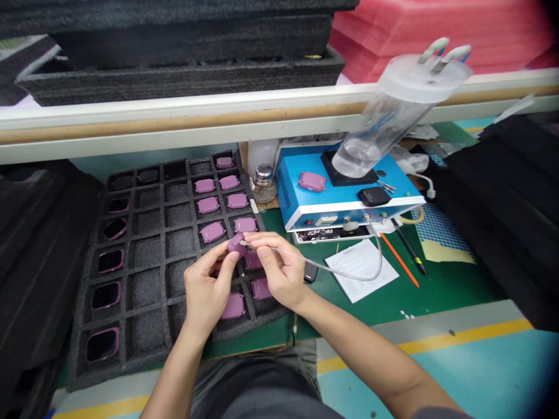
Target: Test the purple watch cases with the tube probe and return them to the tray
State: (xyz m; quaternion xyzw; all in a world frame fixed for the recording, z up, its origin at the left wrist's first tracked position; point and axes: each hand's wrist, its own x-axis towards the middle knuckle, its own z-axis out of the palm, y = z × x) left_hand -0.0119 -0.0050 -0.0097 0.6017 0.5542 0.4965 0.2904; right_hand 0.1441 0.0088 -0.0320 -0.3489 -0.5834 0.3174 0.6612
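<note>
Two hands: A worker's left hand (205, 282) and right hand (283, 270), both bare, met near the centre of the frame, above the right-hand columns of a black compartment tray (180, 244).
Left grip: Thumb and fingers pinched a small purple casing (236, 247), lifted over the tray and tilted.
Right grip: Thumb and fingers pinched the end of a clear tube (332, 270), its pale tip at the casing's edge; whether the two touched could not be told.
Step in hand: By appearances, the tube's tip was lined up with, or applied to, the held piece.
Next move: It seemed to call for a steady left pinch and a light, exact right hand, with slack kept in the tube.
Tray: More purple casings (212, 232) lay in compartments near the centre, and dark-screened pieces (110, 261) lined the left of the frame.
Blue machine (340, 195): At right of centre, it fed the tube from its front and carried a clear cylinder (384, 125) and a black casing (374, 196).
Green table (384, 302): A paper sheet (360, 262) and an orange stick (399, 260) lay at the right.
</note>
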